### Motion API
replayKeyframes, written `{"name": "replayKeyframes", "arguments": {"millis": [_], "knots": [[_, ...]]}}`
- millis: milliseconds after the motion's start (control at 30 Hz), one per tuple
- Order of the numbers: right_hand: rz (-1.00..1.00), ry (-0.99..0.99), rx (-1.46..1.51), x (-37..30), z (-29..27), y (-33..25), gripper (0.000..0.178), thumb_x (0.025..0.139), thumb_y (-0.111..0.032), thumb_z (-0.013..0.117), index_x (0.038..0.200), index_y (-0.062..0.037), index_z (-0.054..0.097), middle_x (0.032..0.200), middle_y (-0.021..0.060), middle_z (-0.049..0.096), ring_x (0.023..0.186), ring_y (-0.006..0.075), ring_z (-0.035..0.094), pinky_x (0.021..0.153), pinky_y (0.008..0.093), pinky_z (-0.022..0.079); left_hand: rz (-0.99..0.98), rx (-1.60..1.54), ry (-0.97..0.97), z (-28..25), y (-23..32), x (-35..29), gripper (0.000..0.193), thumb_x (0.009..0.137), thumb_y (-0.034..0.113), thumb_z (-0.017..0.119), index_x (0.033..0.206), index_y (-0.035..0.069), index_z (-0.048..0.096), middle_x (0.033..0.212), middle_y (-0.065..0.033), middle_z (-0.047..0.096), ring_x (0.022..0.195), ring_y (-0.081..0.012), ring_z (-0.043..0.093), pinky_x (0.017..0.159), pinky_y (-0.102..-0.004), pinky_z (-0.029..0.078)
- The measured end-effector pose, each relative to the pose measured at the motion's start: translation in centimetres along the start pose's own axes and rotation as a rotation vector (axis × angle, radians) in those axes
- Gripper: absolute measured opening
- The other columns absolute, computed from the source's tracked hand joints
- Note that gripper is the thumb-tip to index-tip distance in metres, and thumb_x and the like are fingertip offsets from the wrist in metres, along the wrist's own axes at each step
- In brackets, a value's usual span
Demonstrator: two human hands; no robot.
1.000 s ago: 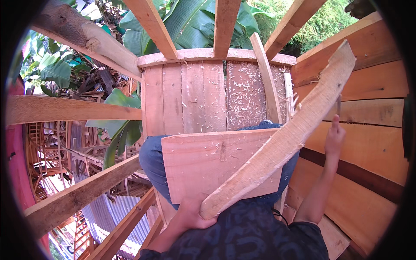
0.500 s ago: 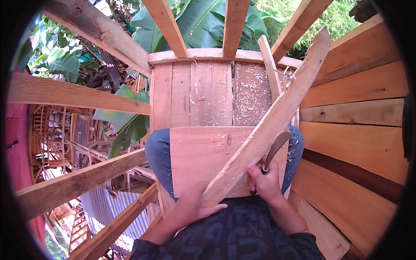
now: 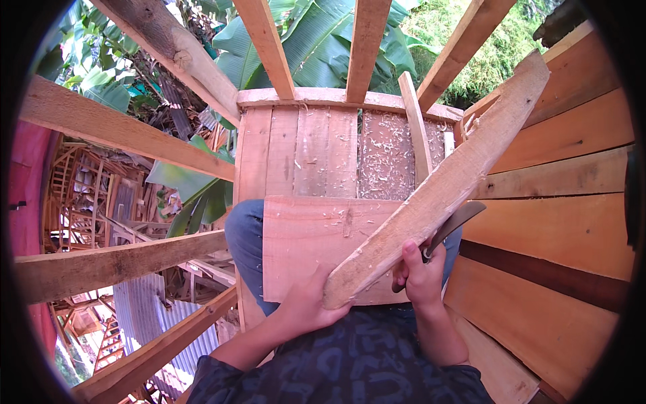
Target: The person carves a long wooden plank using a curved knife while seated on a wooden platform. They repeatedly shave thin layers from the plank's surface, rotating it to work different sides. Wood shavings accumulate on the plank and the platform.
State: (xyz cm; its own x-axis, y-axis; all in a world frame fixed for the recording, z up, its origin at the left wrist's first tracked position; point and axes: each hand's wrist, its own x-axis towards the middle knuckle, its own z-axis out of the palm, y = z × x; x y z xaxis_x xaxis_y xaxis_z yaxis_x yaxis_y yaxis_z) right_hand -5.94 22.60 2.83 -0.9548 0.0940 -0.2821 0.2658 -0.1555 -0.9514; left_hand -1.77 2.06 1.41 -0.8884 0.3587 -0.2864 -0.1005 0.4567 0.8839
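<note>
A long rough wooden plank (image 3: 437,182) slants across my lap, its pointed far end up at the right. My left hand (image 3: 311,296) is closed round the plank's near end. In my right hand (image 3: 422,275) is a curved knife (image 3: 459,221), its dark blade pointing up and to the right, away from me. The right thumb lies close to the plank's right edge; whether it presses on it I cannot tell. Under the plank a flat wooden board (image 3: 303,249) rests over my jeans-clad knees.
Plank flooring (image 3: 313,148) strewn with wood shavings lies beyond my knees, with a thin wooden strip (image 3: 416,128) leaning there. Slatted rails (image 3: 128,266) stand at the left, above a lower yard. A board wall (image 3: 545,222) rises close at the right.
The plank has swung and shifted to the right, its face turned more toward me. Both hands moved slightly right with it, and the knife blade tilted further right.
</note>
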Motion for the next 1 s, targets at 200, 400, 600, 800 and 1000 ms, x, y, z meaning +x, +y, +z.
{"name": "replayKeyframes", "arguments": {"millis": [200, 400, 600, 800, 1000], "knots": [[-0.108, -0.04, -0.363, -1.1, -2.8, 1.0, 0.039, 0.096, -0.035, 0.058, 0.08, 0.0008, 0.058, 0.054, 0.0009, 0.046, 0.044, 0.01, 0.046, 0.041, 0.0262, 0.035, -0.056, -0.125, 0.041, -0.3, 1.1, 2.0, 0.058, 0.071, 0.019, 0.08, 0.117, 0.0, 0.051, 0.095, -0.0161, 0.063, 0.09, -0.0247, 0.066, 0.079, -0.0333, 0.05], [-0.193, -0.115, -0.998, -2.2, -2.8, 1.2, 0.042, 0.085, -0.041, 0.068, 0.077, -0.0006, 0.068, 0.058, 0.0178, 0.058, 0.054, 0.0331, 0.062, 0.05, 0.039, 0.047, -0.01, -0.151, 0.112, 0.4, 0.1, 2.7, 0.054, 0.071, 0.018, 0.079, 0.114, -0.001, 0.052, 0.093, -0.0186, 0.065, 0.088, -0.0284, 0.067, 0.076, -0.0352, 0.051], [-0.274, -0.052, -1.342, -0.6, -3.3, 1.6, 0.059, 0.08, -0.061, 0.063, 0.063, -0.0046, 0.066, 0.052, 0.0165, 0.057, 0.052, 0.0343, 0.062, 0.049, 0.0421, 0.049, 0.008, -0.125, 0.181, 1.3, -0.8, 2.6, 0.052, 0.073, 0.019, 0.077, 0.114, 0.0, 0.053, 0.092, -0.0223, 0.065, 0.086, -0.0371, 0.067, 0.073, -0.0393, 0.052], [-0.237, -0.05, -1.441, 0.4, -3.8, 0.5, 0.063, 0.075, -0.064, 0.065, 0.058, -0.0032, 0.058, 0.052, 0.0155, 0.055, 0.052, 0.0356, 0.06, 0.048, 0.0421, 0.045, 0.008, -0.133, 0.22, 1.7, -1.2, 2.5, 0.052, 0.073, 0.019, 0.077, 0.116, 0.002, 0.053, 0.092, -0.0221, 0.065, 0.086, -0.0377, 0.066, 0.073, -0.0406, 0.052], [-0.314, -0.013, -1.492, 1.1, -4.4, 0.6, 0.066, 0.075, -0.069, 0.062, 0.058, -0.0044, 0.059, 0.055, 0.0164, 0.058, 0.054, 0.0329, 0.062, 0.05, 0.0403, 0.048, -0.031, -0.094, 0.205, 1.4, -1.1, 2.5, 0.052, 0.071, 0.013, 0.079, 0.115, -0.001, 0.054, 0.095, -0.0191, 0.066, 0.089, -0.0288, 0.069, 0.076, -0.0349, 0.052]]}}
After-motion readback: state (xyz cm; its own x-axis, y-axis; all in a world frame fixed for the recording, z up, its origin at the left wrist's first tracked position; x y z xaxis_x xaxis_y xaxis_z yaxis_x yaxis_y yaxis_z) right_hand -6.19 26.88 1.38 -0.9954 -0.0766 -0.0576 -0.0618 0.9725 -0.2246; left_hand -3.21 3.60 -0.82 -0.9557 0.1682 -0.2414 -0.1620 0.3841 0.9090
